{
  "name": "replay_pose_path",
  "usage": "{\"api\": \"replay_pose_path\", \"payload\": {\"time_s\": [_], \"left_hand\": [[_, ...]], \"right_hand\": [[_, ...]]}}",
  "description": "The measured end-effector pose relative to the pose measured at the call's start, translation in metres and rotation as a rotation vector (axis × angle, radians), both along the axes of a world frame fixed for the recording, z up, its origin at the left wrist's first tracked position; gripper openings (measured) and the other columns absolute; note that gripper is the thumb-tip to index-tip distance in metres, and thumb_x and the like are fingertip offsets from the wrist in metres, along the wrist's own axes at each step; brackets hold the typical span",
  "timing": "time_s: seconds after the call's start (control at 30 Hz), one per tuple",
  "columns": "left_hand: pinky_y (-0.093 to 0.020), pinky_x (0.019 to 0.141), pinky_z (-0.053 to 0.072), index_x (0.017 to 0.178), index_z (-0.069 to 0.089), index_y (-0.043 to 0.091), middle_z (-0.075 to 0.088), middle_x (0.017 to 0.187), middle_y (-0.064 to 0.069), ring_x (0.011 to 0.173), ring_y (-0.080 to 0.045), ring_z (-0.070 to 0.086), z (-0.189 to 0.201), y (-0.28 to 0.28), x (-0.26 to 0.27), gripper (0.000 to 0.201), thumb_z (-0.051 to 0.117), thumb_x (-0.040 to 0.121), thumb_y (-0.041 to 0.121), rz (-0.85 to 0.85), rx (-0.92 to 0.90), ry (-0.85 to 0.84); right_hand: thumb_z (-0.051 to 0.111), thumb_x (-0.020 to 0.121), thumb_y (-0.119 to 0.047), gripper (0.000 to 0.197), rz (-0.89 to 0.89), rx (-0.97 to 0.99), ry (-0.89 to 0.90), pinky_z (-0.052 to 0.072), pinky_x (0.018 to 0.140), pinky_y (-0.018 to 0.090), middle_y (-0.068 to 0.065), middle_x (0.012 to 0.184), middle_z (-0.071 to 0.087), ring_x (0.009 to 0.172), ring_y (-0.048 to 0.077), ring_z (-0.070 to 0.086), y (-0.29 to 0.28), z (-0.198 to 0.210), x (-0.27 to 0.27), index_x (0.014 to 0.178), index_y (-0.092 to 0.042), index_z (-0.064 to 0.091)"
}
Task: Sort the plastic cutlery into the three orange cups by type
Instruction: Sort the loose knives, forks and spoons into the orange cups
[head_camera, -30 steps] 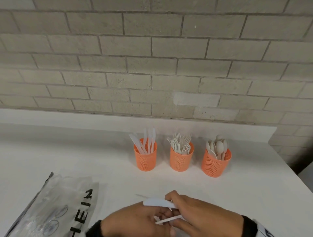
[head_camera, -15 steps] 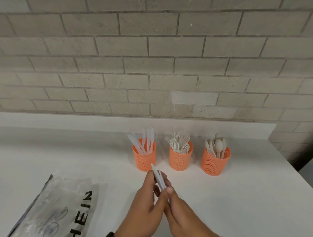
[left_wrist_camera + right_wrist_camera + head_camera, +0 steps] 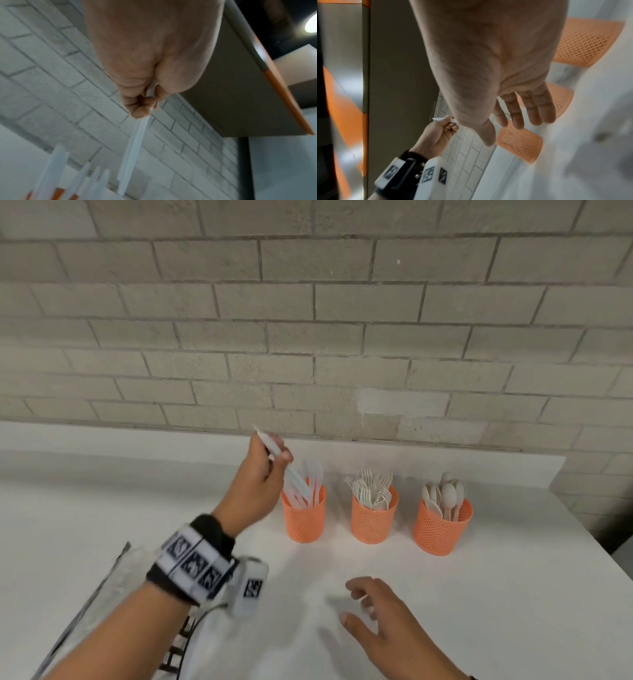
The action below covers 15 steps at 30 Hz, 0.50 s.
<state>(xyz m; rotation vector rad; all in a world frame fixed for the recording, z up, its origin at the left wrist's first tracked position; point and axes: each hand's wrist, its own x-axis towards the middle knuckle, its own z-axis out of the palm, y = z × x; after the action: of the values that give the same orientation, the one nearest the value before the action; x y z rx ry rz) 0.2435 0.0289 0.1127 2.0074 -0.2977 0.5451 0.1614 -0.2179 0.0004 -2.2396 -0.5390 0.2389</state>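
Note:
Three orange mesh cups stand in a row near the wall: the left cup [image 3: 303,518] holds knives, the middle cup [image 3: 374,517] forks, the right cup [image 3: 442,525] spoons. My left hand [image 3: 263,470] pinches a white plastic knife [image 3: 287,470], tilted with its lower end over the left cup's rim. In the left wrist view the knife [image 3: 133,152] runs down from my fingers toward the other knives [image 3: 51,170]. My right hand [image 3: 380,621] hovers low over the table with relaxed, spread fingers [image 3: 530,108] and holds nothing.
A clear plastic bag [image 3: 113,597] with black lettering lies at the front left, partly under my left forearm. The white table [image 3: 513,594] ends at a brick wall [image 3: 308,337] behind the cups and at an edge on the right.
My left hand carried the knife up and forward from the front of the table to the left cup. My right hand let go and stayed back, its fingers now spread.

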Motion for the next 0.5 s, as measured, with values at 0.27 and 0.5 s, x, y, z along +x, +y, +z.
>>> {"api": "replay_pose_path", "payload": {"time_s": [0.27,0.5], "left_hand": [[-0.031,0.071,0.044,0.104,0.041,0.010,0.057,0.100,-0.010,0.084,-0.028,0.059,-0.029,0.002,0.072,0.006,0.046,0.101,0.012,0.077,0.198,0.367],[-0.029,0.083,0.046,0.147,0.032,0.011,0.050,0.141,-0.007,0.095,-0.023,0.063,-0.046,0.004,0.040,0.071,0.070,0.089,0.026,0.119,0.245,0.519]], "right_hand": [[0.060,0.072,-0.055,0.024,-0.010,0.084,0.117,0.049,0.077,0.015,-0.020,0.099,0.063,0.092,0.006,0.060,-0.010,-0.014,-0.030,0.094,-0.047,0.060],[0.059,0.069,-0.044,0.024,-0.030,0.155,0.185,0.045,0.068,0.017,-0.017,0.073,0.065,0.068,0.003,0.058,-0.001,-0.014,-0.044,0.092,-0.040,0.063]]}}
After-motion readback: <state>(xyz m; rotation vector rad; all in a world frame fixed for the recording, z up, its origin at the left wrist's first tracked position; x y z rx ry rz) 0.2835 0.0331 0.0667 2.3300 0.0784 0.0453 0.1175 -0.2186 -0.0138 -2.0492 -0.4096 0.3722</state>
